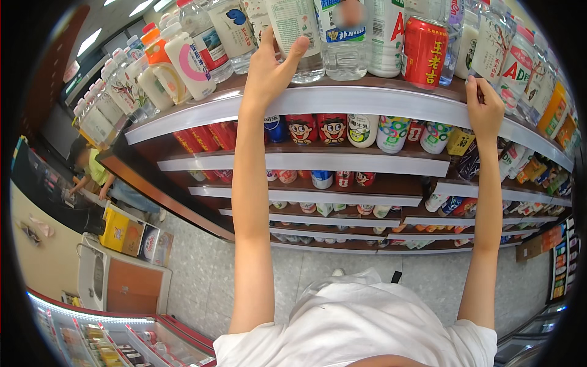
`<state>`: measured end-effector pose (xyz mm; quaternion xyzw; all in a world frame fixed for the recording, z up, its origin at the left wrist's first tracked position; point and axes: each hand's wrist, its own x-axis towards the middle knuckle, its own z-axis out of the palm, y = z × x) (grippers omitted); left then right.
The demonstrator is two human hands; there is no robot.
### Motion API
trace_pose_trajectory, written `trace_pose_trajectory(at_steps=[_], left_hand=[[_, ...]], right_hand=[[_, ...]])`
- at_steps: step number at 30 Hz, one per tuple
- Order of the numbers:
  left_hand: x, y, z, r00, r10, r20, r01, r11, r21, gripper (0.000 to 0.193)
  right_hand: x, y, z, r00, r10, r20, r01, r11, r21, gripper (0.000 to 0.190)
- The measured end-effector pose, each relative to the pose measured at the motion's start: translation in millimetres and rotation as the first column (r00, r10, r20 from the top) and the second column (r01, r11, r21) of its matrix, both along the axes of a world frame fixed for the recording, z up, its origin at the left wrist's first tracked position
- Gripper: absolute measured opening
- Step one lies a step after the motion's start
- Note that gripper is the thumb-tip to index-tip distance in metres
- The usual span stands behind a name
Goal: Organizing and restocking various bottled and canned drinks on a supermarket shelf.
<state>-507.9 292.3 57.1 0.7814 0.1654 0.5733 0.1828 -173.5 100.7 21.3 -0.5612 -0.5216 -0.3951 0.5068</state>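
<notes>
My left hand (274,75) reaches over the top shelf with its thumb across the front of a clear plastic bottle (302,50) and its fingers at the bottle's left side, partly hidden. That bottle has a pale label with small print, and its base is at the shelf's front. My right hand (485,103) has its fingers curled in at the shelf's front edge strip (367,102), just below a clear water bottle (490,48) with a branch pattern. Between the hands stand a water bottle with a blue label (344,55), a white bottle (385,41) and a red can (425,52).
Lower shelves hold cans (300,128) and cartons. More bottles (192,64) line the top shelf at left. Beyond it a person (96,167) in a yellow-green top stands near stacked boxes (121,229). A sink cabinet (133,284) and a lit display case (160,332) are at lower left.
</notes>
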Motion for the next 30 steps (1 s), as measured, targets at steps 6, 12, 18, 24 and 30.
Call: trace_pose_trajectory(at_steps=[6,12,18,24,30], left_hand=[[0.0,-9.9,0.9,0.995,0.089,-0.053,-0.091,0.995,-0.034,0.076],[-0.5,-10.8,1.7,0.992,0.092,-0.091,-0.095,0.995,-0.036,0.083],[-1.7,-10.4,0.7,0.991,0.097,-0.095,-0.100,0.995,-0.023,0.087],[-2.3,-10.9,0.3,0.988,0.096,-0.120,-0.102,0.994,-0.047,0.084],[-1.7,-11.1,0.6,0.988,0.084,-0.126,-0.090,0.995,-0.045,0.083]], right_hand=[[0.3,1.5,-0.2,1.000,0.012,-0.005,-0.012,1.000,0.007,0.024],[1.2,0.0,0.0,1.000,0.006,-0.014,-0.006,1.000,0.000,0.024],[0.3,1.0,-0.3,1.000,0.017,-0.007,-0.017,1.000,0.014,0.023],[1.3,1.1,-1.2,1.000,0.011,-0.006,-0.011,1.000,0.021,0.023],[1.3,0.5,-1.1,1.000,0.011,-0.015,-0.011,1.000,0.018,0.023]])
